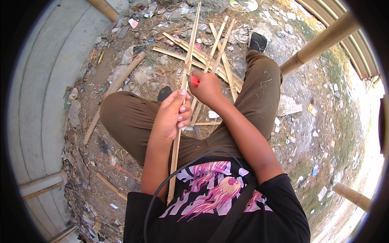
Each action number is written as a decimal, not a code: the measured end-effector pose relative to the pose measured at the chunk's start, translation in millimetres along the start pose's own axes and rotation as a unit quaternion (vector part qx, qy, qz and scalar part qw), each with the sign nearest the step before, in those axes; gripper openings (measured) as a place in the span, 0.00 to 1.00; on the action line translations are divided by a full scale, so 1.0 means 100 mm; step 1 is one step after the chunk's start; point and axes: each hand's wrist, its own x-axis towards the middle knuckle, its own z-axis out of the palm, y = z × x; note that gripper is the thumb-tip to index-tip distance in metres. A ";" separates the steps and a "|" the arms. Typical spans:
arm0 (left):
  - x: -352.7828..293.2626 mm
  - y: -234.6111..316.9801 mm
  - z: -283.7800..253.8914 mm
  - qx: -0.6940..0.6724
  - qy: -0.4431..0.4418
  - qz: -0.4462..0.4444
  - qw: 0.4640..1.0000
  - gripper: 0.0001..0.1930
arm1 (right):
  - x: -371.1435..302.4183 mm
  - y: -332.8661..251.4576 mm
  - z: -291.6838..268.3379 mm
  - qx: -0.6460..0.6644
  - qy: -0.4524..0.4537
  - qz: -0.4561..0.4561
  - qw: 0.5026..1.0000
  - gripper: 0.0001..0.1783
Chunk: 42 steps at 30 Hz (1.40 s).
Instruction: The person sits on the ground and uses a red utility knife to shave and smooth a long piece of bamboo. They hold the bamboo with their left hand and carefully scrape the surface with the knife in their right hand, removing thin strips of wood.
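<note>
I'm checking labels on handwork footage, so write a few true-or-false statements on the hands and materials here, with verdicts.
1. The left hand grips a long, narrow, pale bamboo strip, with the right hand close by. True.
2. The right hand is empty. False: it holds a small red-handled blade.
3. Other pale bamboo strips lie on the littered, earthy ground beyond the hands. True.
4. Those strips lie side by side in a neat bundle. False: they cross one another at various angles.
5. A grey panelled wall stands on the person's left. True.
</note>
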 end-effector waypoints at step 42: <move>-0.06 0.07 0.07 0.036 0.049 -0.011 0.998 0.12 | 0.15 -0.01 0.03 0.362 -0.167 0.105 0.911 0.25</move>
